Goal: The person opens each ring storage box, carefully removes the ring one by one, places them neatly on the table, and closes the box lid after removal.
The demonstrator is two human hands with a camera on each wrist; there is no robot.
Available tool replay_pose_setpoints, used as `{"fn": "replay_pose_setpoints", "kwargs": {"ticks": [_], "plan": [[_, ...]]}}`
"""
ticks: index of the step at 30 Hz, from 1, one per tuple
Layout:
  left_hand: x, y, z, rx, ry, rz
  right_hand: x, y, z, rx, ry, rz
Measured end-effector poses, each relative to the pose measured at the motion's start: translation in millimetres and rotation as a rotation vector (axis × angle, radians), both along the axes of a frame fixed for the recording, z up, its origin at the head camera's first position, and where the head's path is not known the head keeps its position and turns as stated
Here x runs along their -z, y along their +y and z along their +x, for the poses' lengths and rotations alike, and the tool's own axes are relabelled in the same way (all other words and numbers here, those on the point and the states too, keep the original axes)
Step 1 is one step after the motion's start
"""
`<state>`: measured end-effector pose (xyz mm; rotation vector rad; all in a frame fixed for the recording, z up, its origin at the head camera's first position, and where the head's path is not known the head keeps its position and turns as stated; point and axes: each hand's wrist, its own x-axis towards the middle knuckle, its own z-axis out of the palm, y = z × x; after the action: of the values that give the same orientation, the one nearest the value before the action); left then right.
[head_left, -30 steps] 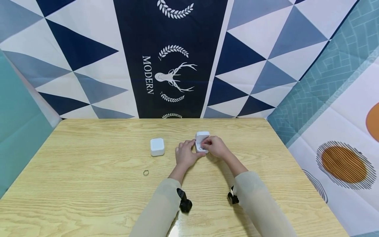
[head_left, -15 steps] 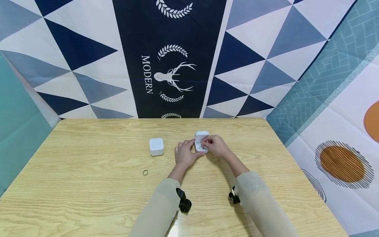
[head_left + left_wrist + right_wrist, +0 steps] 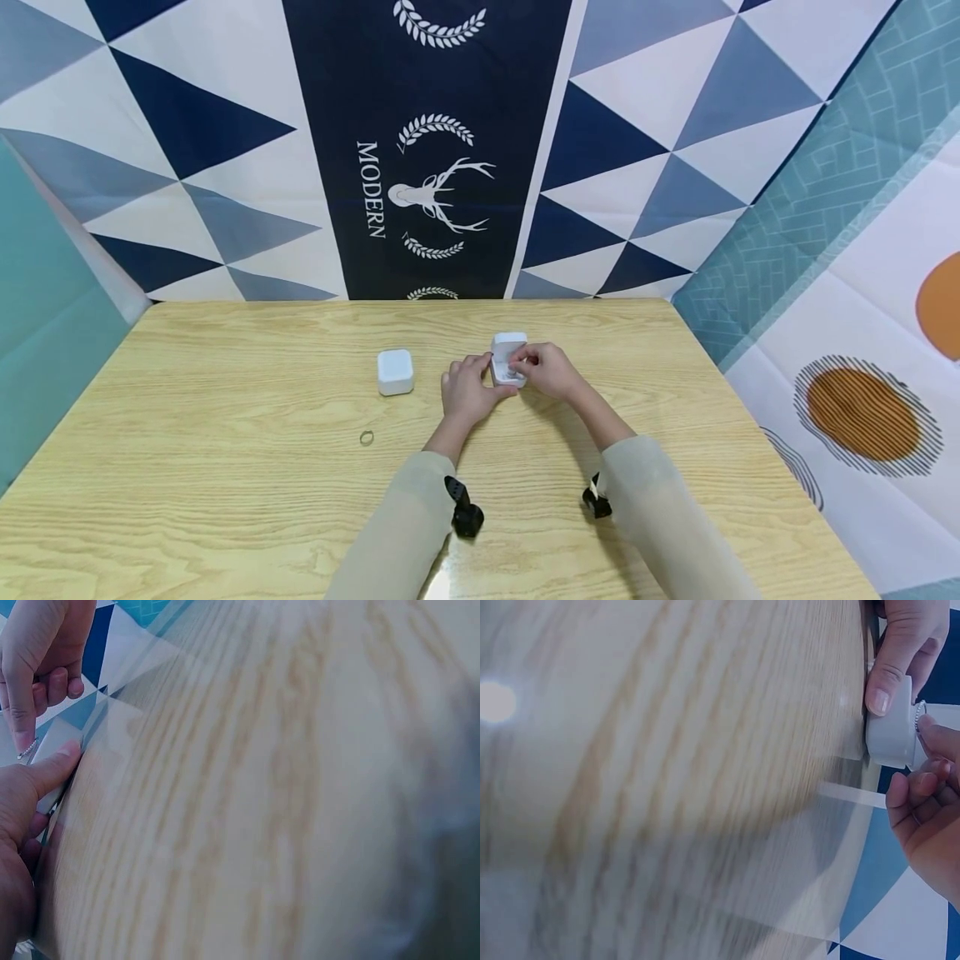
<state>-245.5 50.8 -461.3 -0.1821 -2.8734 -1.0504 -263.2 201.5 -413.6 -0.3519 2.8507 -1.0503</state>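
Note:
A small white ring box [image 3: 509, 339] stands on the table with its lid raised, facing me. My left hand [image 3: 467, 392] grips it from the left, thumb along the front and fingers at the side. My right hand [image 3: 551, 372] reaches in from the right, and its thumb and forefinger pinch a silvery ring [image 3: 920, 712] at the box's insert. A beaded band shows on that ring in the right wrist view. How deep it sits in the slot is hidden by the fingertips.
Left of the hands stands a second white box [image 3: 395, 372], closed. Nearer me, a loose thin ring [image 3: 367, 437] lies on the wooden table [image 3: 225, 500]. Patterned cloth [image 3: 435, 150] hangs behind the table's far edge.
My right fingertips have shifted only slightly at the ring inside the box. The left hand keeps its grip on the box, and the head view has drifted a little.

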Motion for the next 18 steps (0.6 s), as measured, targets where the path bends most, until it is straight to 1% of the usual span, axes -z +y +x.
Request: {"fn": "replay_pose_setpoints", "kwargs": {"ticks": [8,18], "plan": [[-1.8,0.2,1.7,-0.006,-0.021,0.015,-2.3,2.2,3.3,-0.008,-0.032,0.002],[-2.2,0.9,1.5,-0.007,-0.018,0.02,-4.7,3.4,6.2,-0.026,-0.027,0.007]]}}
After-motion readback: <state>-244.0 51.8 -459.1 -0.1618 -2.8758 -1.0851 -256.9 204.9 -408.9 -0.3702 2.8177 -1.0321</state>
